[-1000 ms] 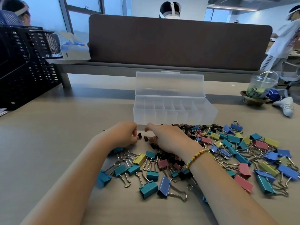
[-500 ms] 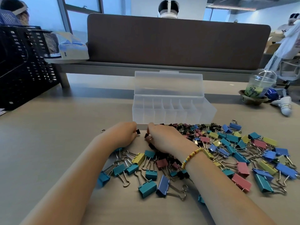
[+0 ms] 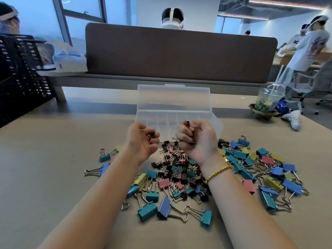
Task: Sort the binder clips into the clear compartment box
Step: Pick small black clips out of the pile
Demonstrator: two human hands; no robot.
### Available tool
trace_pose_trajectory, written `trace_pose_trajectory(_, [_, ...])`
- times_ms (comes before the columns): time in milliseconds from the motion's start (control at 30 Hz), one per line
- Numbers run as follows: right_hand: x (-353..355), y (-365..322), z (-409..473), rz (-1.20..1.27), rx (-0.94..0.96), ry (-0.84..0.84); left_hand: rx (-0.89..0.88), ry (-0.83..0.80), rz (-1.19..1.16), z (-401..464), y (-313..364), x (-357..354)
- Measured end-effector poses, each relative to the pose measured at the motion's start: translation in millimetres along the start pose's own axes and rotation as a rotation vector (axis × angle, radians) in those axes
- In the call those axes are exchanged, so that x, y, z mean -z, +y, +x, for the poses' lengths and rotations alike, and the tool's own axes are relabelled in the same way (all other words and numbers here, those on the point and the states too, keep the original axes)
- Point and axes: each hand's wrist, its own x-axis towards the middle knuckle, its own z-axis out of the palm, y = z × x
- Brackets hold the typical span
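Observation:
A wide pile of binder clips [image 3: 181, 169] in teal, blue, pink, yellow and black covers the table in front of me. Behind it stands the clear compartment box [image 3: 173, 105], lid raised, its compartments showing nothing inside. My left hand [image 3: 142, 141] is lifted palm-up just before the box, fingers curled round a small black clip. My right hand [image 3: 196, 138] is raised beside it, gripping a bunch of small black clips against the palm.
A black mesh basket [image 3: 19, 74] stands at the far left. An iced drink cup [image 3: 268, 99] on a coaster and a white object sit at the far right. A brown desk divider [image 3: 179, 53] closes the back, with people beyond it.
Both hands have risen off the pile and turned palm-up, each now carrying small black clips. The view has tilted, showing more of the clips near me.

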Motion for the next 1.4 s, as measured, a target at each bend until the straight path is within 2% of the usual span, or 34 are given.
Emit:
trace_pose_trajectory(133, [3,-3,0,0.020,0.033,0.212,0.008,0.047,0.022,0,-6,-8])
trace_pose_trajectory(267, [0,-3,-1,0.044,0.042,0.236,-0.024,-0.016,0.535,-6,-19,-13])
trace_pose_trajectory(367, [-2,2,-1,-0.013,0.023,0.221,-0.053,-0.098,0.714,-8,-24,-18])
trace_pose_trajectory(600, [-6,7,-3,-0.182,0.041,0.320,-0.049,-0.130,0.718,-6,-30,-21])
trace_pose_trajectory(733, [-10,8,-3,-0.239,0.106,0.395,0.073,-0.142,0.624,-5,-32,-25])
trace_pose_trajectory(867, [-12,4,-6,-0.330,0.152,0.376,0.160,-0.112,0.610,-5,-34,-20])
trace_pose_trajectory(967, [-11,1,-6,-0.411,0.165,0.422,0.085,-0.065,0.660,-7,-28,-18])
trace_pose_trajectory(1033, [-5,-2,-6,-0.320,0.142,0.473,-0.037,-0.020,0.841,-7,-22,-15])
trace_pose_trajectory(1100, [1,-6,-6,-0.274,0.109,0.508,-0.168,0.040,1.121,-5,-17,-8])
trace_pose_trajectory(1200, [5,-11,-9,-0.433,0.081,0.503,-0.333,0.071,1.521,1,-10,6])
trace_pose_trajectory(1300, [5,-12,-13,-0.800,0.049,0.426,-0.244,-0.028,1.746,0,-4,16])
trace_pose_trajectory(1400, [4,-6,-14,-1.161,0.009,0.339,-0.111,-0.146,1.854,-5,-2,18])
